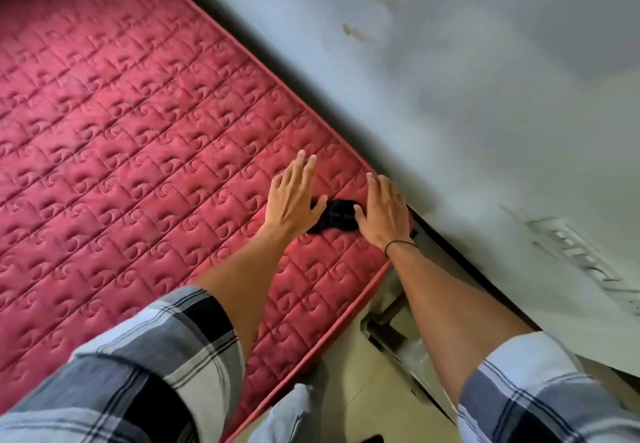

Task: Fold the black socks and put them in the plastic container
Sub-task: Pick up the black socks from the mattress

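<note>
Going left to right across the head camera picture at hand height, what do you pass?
Red quilted mattress → left hand → black sock → right hand → grey wall.

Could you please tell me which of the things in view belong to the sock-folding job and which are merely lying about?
Belonging to the job:
- black socks, bunched on the mattress between the hands
- left hand, open beside them
- right hand, open beside them
No plastic container is clearly in view.

Just there:
- red quilted mattress
- grey wall
- black wrist band
- tiled floor
</note>
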